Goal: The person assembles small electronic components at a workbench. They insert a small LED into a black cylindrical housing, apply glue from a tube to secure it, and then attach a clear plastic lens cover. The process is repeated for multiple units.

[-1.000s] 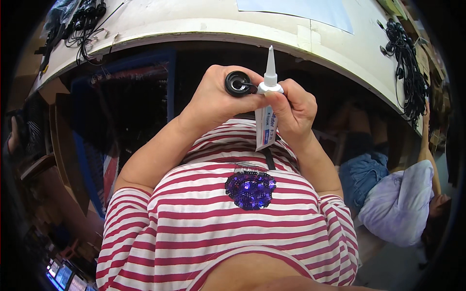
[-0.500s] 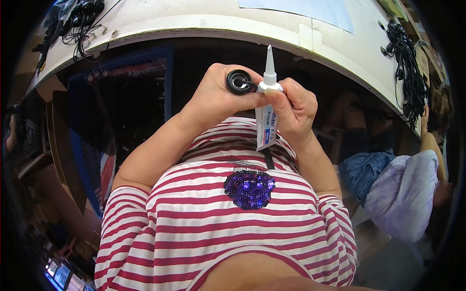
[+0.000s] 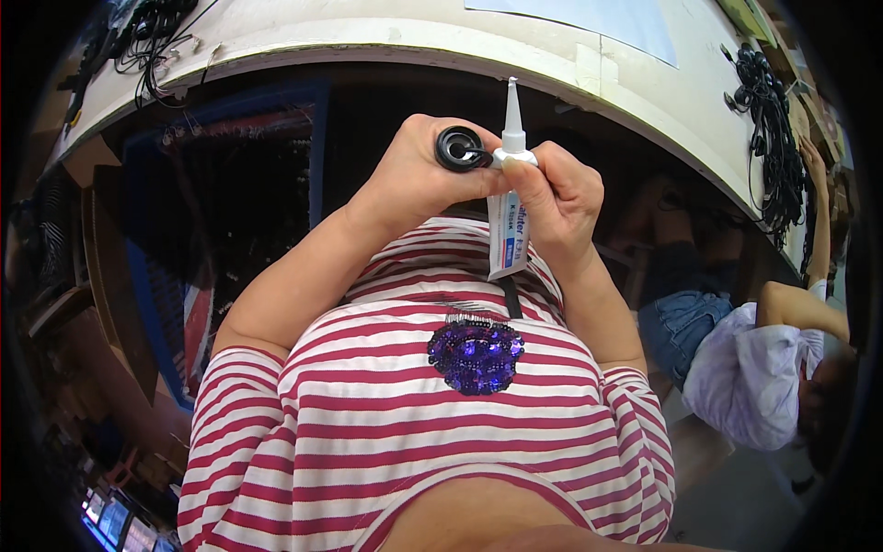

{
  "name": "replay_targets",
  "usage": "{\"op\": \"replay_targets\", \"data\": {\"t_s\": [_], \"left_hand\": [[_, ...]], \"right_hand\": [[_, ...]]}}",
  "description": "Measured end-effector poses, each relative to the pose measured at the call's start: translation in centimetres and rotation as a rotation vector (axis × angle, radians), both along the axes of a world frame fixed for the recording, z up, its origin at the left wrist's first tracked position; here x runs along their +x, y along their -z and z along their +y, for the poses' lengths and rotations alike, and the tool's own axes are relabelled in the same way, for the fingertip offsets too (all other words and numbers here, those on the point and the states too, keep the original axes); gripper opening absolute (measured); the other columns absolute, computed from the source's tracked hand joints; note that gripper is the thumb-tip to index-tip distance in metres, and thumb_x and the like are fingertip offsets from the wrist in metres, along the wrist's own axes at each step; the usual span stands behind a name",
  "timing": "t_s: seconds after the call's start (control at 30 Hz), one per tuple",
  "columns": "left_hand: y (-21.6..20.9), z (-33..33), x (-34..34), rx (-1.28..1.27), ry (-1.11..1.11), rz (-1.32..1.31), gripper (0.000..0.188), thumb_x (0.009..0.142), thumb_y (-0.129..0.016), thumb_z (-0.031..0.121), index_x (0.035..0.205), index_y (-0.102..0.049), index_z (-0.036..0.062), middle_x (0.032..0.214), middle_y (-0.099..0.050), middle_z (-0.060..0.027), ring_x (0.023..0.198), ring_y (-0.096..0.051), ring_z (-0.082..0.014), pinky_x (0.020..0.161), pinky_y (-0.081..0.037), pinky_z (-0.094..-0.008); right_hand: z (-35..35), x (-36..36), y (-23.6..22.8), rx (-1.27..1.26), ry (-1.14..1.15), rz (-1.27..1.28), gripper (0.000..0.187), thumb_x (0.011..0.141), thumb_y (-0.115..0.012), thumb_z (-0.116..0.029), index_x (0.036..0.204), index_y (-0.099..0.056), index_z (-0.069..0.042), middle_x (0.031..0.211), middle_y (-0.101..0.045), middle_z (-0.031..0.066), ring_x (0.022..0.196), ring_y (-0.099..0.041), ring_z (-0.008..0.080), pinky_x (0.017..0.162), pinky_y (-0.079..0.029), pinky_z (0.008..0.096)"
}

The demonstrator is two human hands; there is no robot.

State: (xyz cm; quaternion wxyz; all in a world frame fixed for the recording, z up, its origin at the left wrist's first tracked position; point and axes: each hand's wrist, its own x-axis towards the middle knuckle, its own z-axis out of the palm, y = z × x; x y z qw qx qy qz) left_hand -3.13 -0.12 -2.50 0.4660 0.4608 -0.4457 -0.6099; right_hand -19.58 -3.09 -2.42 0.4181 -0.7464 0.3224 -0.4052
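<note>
My left hand is closed around a black round part with an open, hollow end facing up. A small dark piece sticks out from its rim toward the tube. My right hand grips a white glue tube by its shoulder, with the thumb pressed just below the collar. The tube stands nearly upright, its flat end hanging toward my striped shirt and its long tapered nozzle pointing up. Both hands meet in front of my chest, and the black part sits right beside the tube's collar.
A white table runs across the far side, with bundles of black cables at its right and more cables at its left. A blue crate stands below on the left. Another person sits to the right, one arm reaching toward the table.
My hands, with the black part and the tube, have shifted slightly upward. The person at the right has leaned and stretched an arm toward the table.
</note>
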Motion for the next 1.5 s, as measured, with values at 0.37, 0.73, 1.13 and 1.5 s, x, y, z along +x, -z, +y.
{"op": "replay_targets", "data": {"t_s": [0.37,0.73,1.13,1.5], "left_hand": [[-0.1,-0.5,0.1,-0.113,0.081,-0.020,0.032,0.068,-0.076,0.015,0.093,-0.065,-0.0011,0.079,-0.064,-0.0063,0.073,-0.060,-0.0099,0.067,-0.047,-0.0223],[0.7,-0.8,0.7,-0.477,0.169,-0.284,0.021,0.069,-0.069,0.001,0.088,-0.062,0.0009,0.087,-0.061,-0.0079,0.079,-0.060,-0.0176,0.074,-0.047,-0.0262],[1.3,-0.6,0.7,-0.421,0.198,-0.344,0.024,0.068,-0.066,-0.005,0.091,-0.065,0.0031,0.084,-0.063,-0.0074,0.078,-0.062,-0.0191,0.073,-0.048,-0.0268],[1.8,-0.2,0.7,-0.496,0.183,-0.400,0.024,0.070,-0.068,-0.002,0.093,-0.064,0.0042,0.086,-0.063,-0.0073,0.078,-0.062,-0.0201,0.074,-0.049,-0.0268]], "right_hand": [[-1.0,-0.9,-1.9,0.050,-0.060,0.119,0.022,0.083,-0.062,-0.013,0.066,-0.056,0.000,0.052,-0.046,0.0033,0.046,-0.042,0.0061,0.041,-0.032,0.0225],[-1.9,-4.7,-5.4,1.173,-0.454,-0.407,0.027,0.091,-0.047,-0.021,0.082,-0.055,0.003,0.054,-0.045,0.0005,0.040,-0.032,0.0056,0.039,-0.022,0.0209],[-0.7,-3.6,-5.2,1.228,-0.387,-0.259,0.027,0.096,-0.038,-0.023,0.083,-0.049,-0.001,0.044,-0.038,-0.0048,0.033,-0.026,0.0040,0.037,-0.020,0.0235],[-0.2,-1.9,-6.2,1.260,-0.174,-0.154,0.029,0.094,-0.043,-0.024,0.077,-0.050,-0.002,0.048,-0.042,-0.0034,0.034,-0.029,0.0017,0.036,-0.021,0.0189]]}}
